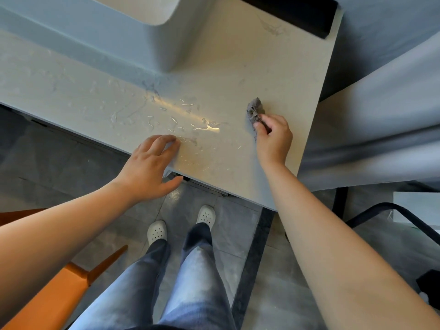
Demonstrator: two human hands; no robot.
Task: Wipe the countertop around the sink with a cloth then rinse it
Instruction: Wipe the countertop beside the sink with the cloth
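Observation:
A pale stone countertop (238, 67) runs across the head view, with streaks and beads of water in front of a white vessel sink (133, 27) at the top left. My right hand (273, 139) grips a small crumpled grey cloth (254, 109) and holds it down on the counter near the right end. My left hand (150, 163) rests on the counter's front edge with straight fingers on the wet surface and the thumb hanging below the edge. The inside of the sink is mostly out of frame.
A black strip (297, 13) lies along the counter's back right. A pale wall or panel (381, 115) stands right of the counter's end. An orange chair (59, 291) is at the lower left, a black-framed object (409, 220) at the lower right. Grey floor tiles below.

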